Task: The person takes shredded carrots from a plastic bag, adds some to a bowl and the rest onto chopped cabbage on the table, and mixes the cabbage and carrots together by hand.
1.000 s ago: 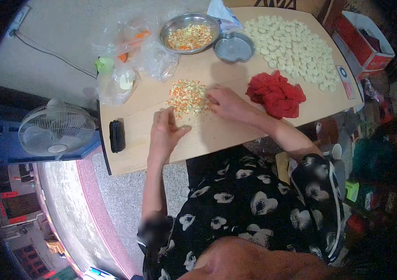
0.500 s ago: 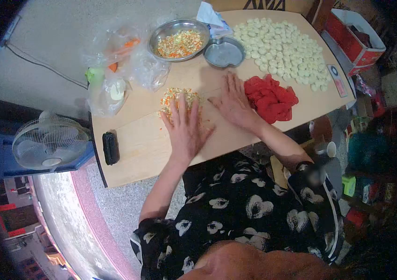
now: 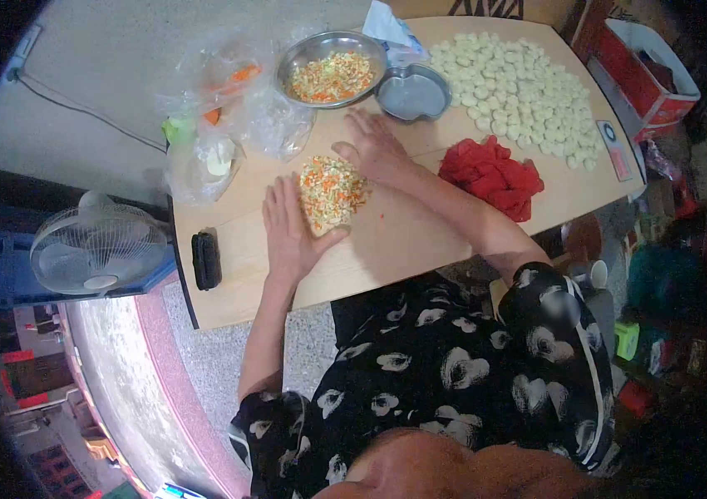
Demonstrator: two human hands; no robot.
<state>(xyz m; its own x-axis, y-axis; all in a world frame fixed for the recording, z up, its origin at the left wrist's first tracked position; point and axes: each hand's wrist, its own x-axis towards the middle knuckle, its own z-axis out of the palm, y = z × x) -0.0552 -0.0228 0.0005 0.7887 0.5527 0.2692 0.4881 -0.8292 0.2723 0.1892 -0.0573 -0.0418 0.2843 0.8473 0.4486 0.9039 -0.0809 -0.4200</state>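
Note:
A small heap of chopped white and orange vegetables (image 3: 330,195) lies on the wooden tabletop. My left hand (image 3: 293,233) is open along the heap's left side, thumb spread out below its near edge. At the upper right of the heap, my right hand (image 3: 376,150) rests open and fairly flat, fingers pointing toward the metal bowl (image 3: 287,93). That bowl holds more of the same chopped vegetables. A shallow grey metal pan (image 3: 413,93) stands just beyond my right hand, and a crumpled red cloth (image 3: 493,179) lies right of my right forearm.
Many pale round dough pieces (image 3: 519,96) cover the table's far right. Plastic bags (image 3: 274,125) with vegetables lie at the far left, above a black case (image 3: 205,260). A tissue pack (image 3: 395,37) stands behind the pan. A fan (image 3: 100,249) is left of the table.
My left hand has moved off the top of the heap to its left side. My right hand has swung left, from beside the red cloth to the heap's upper right. The heap looks more gathered.

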